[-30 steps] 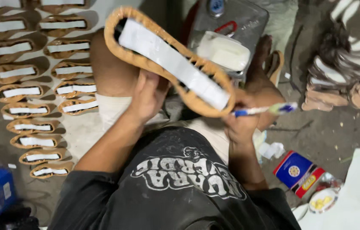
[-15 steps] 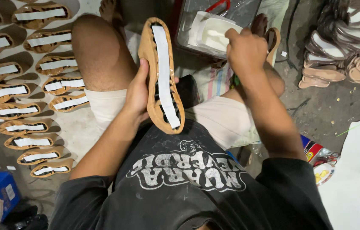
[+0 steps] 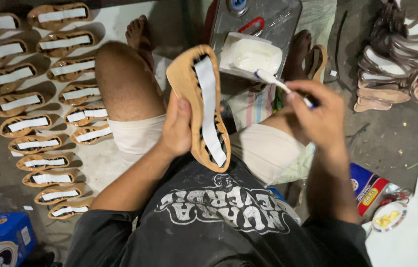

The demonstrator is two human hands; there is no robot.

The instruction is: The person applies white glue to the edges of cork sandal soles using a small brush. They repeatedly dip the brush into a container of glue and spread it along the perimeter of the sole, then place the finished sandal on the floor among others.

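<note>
The left hand [image 3: 177,129] is clamped around the edge of a tan sandal sole [image 3: 200,106], holding it nearly upright over the lap, between the knees, with its white strip [image 3: 209,109] facing the camera. The right hand [image 3: 320,116] is closed on a brush [image 3: 274,81] shaped like a toothbrush, its white bristle end just at the front rim of the open tub of white glue [image 3: 253,54] that sits on a metal tin [image 3: 268,22] ahead of the knees.

On the floor to the person's left, roughly 17 soles with the same white strip [image 3: 46,111] lie set out in 2 columns, so that lot looks already handled. To the right a heap of brown and pinkish sandal pieces [image 3: 397,64] lies stacked, apparently not yet worked. Judging by this, the job seems well along but unfinished, with the sole in hand the current piece and the brush just taking or carrying glue; I cannot tell whether glue is on the bristles
</note>
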